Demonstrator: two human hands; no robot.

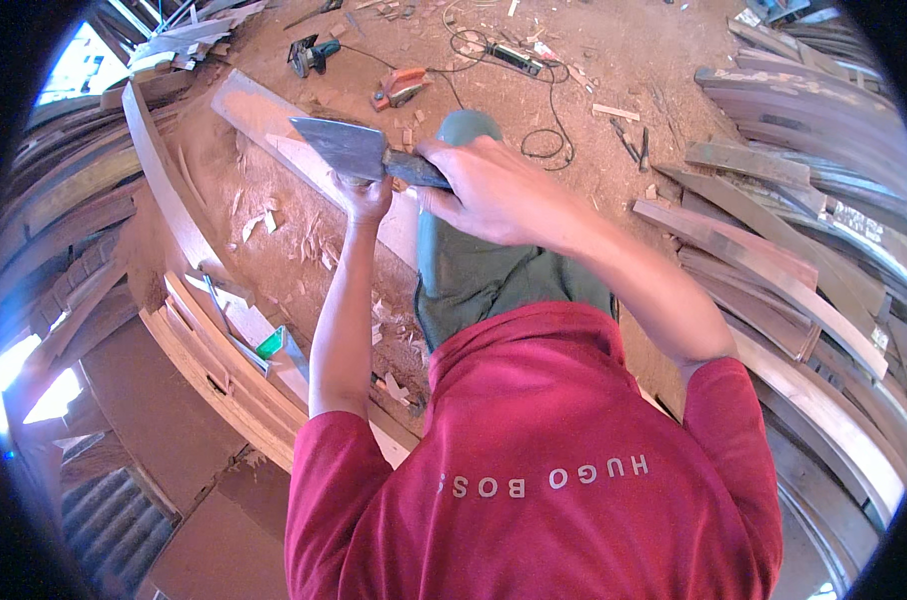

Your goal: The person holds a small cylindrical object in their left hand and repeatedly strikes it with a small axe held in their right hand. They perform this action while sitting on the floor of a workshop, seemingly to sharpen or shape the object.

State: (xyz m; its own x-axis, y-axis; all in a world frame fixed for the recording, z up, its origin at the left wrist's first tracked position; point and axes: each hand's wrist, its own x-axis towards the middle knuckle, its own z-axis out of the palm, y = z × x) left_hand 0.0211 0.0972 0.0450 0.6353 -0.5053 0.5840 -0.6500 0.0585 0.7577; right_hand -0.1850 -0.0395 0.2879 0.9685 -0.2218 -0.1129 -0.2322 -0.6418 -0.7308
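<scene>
In my right hand [489, 190], closed around its dark handle, is a hand tool with a broad, flared grey metal blade [342, 147]. The blade extends leftward above a long pale plank [249, 105] on the ground. Just under the blade is my left hand [367, 199], close to the plank. Its fingers are mostly hidden by the blade, so their grip cannot be made out. A bent leg in dark green trousers [504, 275] lies beside the plank, below my right hand.
Beyond the plank lie an orange power planer [402, 88], a teal circular saw [314, 57] and a dark cord [549, 130]. Wood shavings [264, 218] litter the brown ground. Curved timbers are stacked left [79, 195] and right [789, 260].
</scene>
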